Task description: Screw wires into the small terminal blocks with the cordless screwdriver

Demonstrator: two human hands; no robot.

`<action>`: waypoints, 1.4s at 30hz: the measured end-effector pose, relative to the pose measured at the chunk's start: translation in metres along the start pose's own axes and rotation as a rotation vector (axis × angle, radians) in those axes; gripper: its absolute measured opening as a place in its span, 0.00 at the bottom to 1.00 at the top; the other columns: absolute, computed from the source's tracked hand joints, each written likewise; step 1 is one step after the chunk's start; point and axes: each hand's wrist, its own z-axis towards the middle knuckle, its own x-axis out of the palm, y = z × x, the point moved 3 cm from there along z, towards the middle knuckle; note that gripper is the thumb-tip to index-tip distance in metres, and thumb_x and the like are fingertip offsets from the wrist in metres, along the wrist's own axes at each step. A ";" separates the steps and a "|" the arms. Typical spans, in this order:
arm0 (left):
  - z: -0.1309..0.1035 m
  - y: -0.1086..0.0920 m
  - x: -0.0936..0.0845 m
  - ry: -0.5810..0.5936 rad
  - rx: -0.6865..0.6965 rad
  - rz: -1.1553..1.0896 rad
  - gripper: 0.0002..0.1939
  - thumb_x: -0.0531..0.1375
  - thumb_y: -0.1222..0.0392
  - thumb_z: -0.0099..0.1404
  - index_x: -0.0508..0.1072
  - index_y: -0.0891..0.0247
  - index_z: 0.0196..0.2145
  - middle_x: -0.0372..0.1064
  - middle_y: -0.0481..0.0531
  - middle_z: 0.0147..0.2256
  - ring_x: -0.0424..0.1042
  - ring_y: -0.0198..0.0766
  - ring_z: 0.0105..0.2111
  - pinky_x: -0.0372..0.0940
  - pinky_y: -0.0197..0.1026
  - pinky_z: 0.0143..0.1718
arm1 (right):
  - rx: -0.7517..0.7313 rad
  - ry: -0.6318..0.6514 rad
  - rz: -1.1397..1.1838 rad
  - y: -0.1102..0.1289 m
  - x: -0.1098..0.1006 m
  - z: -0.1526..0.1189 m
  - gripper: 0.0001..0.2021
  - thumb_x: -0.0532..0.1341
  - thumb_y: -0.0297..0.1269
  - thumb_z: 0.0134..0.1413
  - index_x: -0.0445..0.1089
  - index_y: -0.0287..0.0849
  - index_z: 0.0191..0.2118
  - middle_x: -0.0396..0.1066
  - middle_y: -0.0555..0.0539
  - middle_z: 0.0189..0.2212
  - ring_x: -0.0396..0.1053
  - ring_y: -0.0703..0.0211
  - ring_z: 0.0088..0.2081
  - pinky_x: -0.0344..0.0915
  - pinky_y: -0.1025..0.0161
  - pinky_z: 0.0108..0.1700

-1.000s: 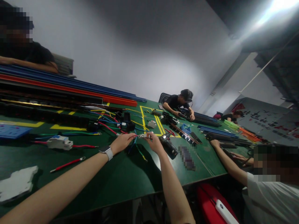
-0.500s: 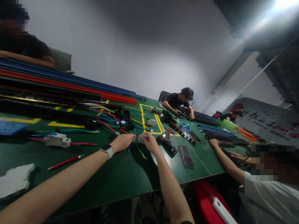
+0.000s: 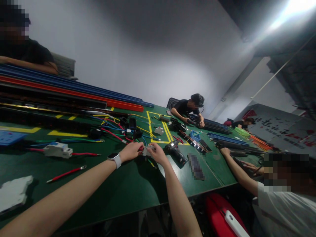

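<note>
My right hand [image 3: 158, 153] pinches a pale block [image 3: 146, 151] left of the drill [image 3: 178, 154], left hand [image 3: 132, 151] gripping red wire [image 3: 141, 149], tip kinda hidden.

A green tabletop [image 3: 118, 197] marked with yellow lines [image 3: 67, 134] carries a spread of electrical parts around a black power drill [image 3: 178, 155]. A dark flat object [image 3: 196, 167], its surface pixelated, lies just right of the drill, while a small white module [image 3: 159, 131] sits beyond it and a blue holder [image 3: 195, 135] beyond and to its right. Coloured wires [image 3: 115, 133] tangle among black housings [image 3: 132, 123] left of the drill. Well to the drill's left lie a white breaker with red leads [image 3: 58, 150], a loose red cable with metal ends [image 3: 66, 173] and a white plastic part [image 3: 16, 194]; long orange rails [image 3: 128, 106] and blue rails [image 3: 86, 88] stretch beyond and left of it.
</note>
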 end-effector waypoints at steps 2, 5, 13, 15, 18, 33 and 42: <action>0.002 -0.003 0.003 -0.020 0.002 0.027 0.10 0.59 0.60 0.59 0.70 0.58 0.40 0.74 0.53 0.39 0.73 0.44 0.40 0.62 0.41 0.40 | -0.005 0.018 -0.002 0.000 0.001 -0.001 0.14 0.60 0.42 0.58 0.69 0.42 0.48 0.73 0.45 0.41 0.71 0.53 0.43 0.67 0.57 0.46; 0.003 -0.005 0.005 -0.052 0.022 0.059 0.10 0.58 0.62 0.59 0.71 0.58 0.40 0.72 0.55 0.41 0.72 0.45 0.42 0.62 0.42 0.43 | -0.028 0.035 -0.035 0.001 0.002 -0.002 0.14 0.61 0.42 0.58 0.69 0.42 0.47 0.73 0.45 0.41 0.71 0.53 0.42 0.67 0.57 0.46; 0.013 -0.001 0.014 -0.086 -0.038 0.114 0.09 0.59 0.64 0.57 0.73 0.60 0.37 0.71 0.59 0.39 0.71 0.48 0.42 0.62 0.45 0.44 | -0.055 0.000 -0.176 0.006 0.010 -0.008 0.12 0.59 0.42 0.61 0.68 0.45 0.47 0.74 0.44 0.41 0.71 0.51 0.43 0.65 0.56 0.46; 0.014 -0.001 0.014 -0.080 -0.020 0.088 0.07 0.59 0.63 0.58 0.73 0.60 0.36 0.72 0.59 0.36 0.71 0.48 0.42 0.62 0.46 0.45 | -0.035 0.002 -0.225 0.007 0.012 -0.011 0.12 0.59 0.44 0.61 0.67 0.46 0.48 0.74 0.44 0.41 0.71 0.50 0.43 0.65 0.57 0.44; 0.014 0.000 0.011 -0.050 0.009 -0.027 0.08 0.58 0.64 0.58 0.74 0.61 0.36 0.74 0.58 0.36 0.73 0.47 0.41 0.63 0.46 0.45 | 0.007 0.009 -0.333 0.006 0.014 -0.015 0.14 0.58 0.46 0.62 0.66 0.47 0.50 0.74 0.43 0.40 0.72 0.48 0.41 0.64 0.58 0.41; -0.011 -0.014 -0.014 0.075 0.121 -0.161 0.17 0.63 0.43 0.56 0.74 0.55 0.37 0.75 0.48 0.36 0.73 0.41 0.36 0.61 0.37 0.37 | 0.042 0.035 -0.442 0.007 0.006 -0.025 0.17 0.58 0.53 0.60 0.67 0.53 0.50 0.75 0.47 0.37 0.72 0.51 0.36 0.60 0.62 0.35; -0.026 -0.027 -0.017 0.065 0.132 -0.111 0.11 0.58 0.47 0.62 0.71 0.55 0.35 0.75 0.48 0.35 0.73 0.41 0.34 0.57 0.38 0.34 | -0.025 0.180 -0.160 0.010 -0.016 -0.032 0.14 0.65 0.38 0.53 0.71 0.48 0.47 0.75 0.50 0.41 0.72 0.55 0.39 0.65 0.63 0.40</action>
